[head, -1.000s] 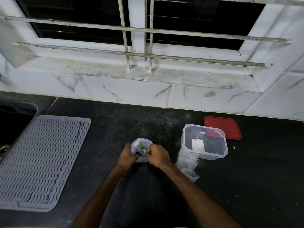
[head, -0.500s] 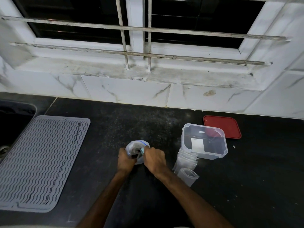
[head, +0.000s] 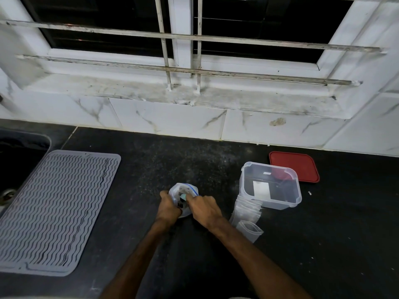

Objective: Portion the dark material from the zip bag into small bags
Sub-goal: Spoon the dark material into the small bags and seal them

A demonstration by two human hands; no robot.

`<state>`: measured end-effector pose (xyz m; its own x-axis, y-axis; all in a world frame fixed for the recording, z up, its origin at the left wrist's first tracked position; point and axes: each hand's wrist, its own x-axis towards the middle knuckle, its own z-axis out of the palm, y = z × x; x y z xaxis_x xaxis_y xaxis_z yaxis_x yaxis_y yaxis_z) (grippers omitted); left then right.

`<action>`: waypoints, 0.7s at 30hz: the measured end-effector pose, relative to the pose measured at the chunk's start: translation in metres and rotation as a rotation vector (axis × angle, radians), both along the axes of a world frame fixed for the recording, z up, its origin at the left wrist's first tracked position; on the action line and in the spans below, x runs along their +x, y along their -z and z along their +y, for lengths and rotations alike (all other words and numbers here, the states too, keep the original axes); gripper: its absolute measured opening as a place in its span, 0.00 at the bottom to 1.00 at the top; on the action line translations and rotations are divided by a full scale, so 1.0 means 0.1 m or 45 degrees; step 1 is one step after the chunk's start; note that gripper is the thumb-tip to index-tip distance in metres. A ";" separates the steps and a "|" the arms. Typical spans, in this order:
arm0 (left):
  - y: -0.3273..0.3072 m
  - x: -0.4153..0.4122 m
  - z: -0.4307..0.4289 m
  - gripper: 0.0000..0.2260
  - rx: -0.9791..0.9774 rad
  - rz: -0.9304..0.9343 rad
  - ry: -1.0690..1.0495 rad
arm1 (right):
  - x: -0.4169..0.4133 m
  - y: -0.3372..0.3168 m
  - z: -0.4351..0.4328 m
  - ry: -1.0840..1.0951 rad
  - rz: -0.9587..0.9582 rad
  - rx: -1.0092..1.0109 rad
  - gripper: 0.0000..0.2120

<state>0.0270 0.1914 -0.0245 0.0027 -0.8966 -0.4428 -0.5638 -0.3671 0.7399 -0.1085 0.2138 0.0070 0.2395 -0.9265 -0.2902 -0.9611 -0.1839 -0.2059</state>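
Zip bag [head: 183, 190], clear w/ a blue seal strip, sits on the black counter [head: 151, 165] at ctr, mouth open and facing up, held btwn both hands. The left hand [head: 168, 209] grips the zip bag's left side, fingers curled round the plastic. The right hand [head: 204, 207] is at the bag's right side, fingers curled, thumb & forefinger pinching a small teal piece [head: 183, 197] at the mouth; can't tell what the piece is. Some dark material [head: 180, 204] shows as a few dark bits inside the bag, amt unclear. Just right of the right hand lies a stack of small bags [head: 246, 209], clear, resting against the front-left corner of a clear tub [head: 280, 202]. A single small bag [head: 250, 230] lies at the near end of the stack, mouth open. The tub is uncovered, w/ a white label showing at its bottom. A red lid [head: 302, 167] lies flat behind the tub; touching or just apart, can't tell. Well to the left, a grey ribbed mat [head: 58, 208] lies flat beside the sink [head: 19, 152] at the left edge. Behind the counter: white marble-look tiles [head: 172, 119], a stained sill [head: 151, 91] & a barred window [head: 179, 37], dark outside.
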 end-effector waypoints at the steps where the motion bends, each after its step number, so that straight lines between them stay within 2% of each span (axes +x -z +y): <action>1: 0.00 0.01 0.00 0.23 0.010 0.019 -0.001 | -0.03 0.00 -0.02 0.010 0.002 -0.002 0.17; 5: 0.01 0.01 0.02 0.25 0.046 0.126 -0.070 | -0.10 -0.03 -0.07 0.186 -0.132 -0.019 0.12; 9: -0.01 -0.06 0.06 0.29 0.005 0.053 -0.054 | -0.07 0.01 -0.04 0.346 -0.281 0.003 0.10; 13: -0.03 -0.11 0.07 0.32 0.029 0.012 -0.087 | -0.07 0.04 -0.02 0.410 -0.339 0.027 0.09; 21: -0.06 -0.13 0.03 0.31 0.023 0.065 -0.157 | -0.06 0.09 0.01 0.495 -0.413 0.080 0.08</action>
<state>0.0137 0.1941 -0.0187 0.0890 -0.8828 -0.4612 -0.4752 -0.4446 0.7593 -0.1147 0.2151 -0.0019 -0.0324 -0.9481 -0.3164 -0.8408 0.1970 -0.5043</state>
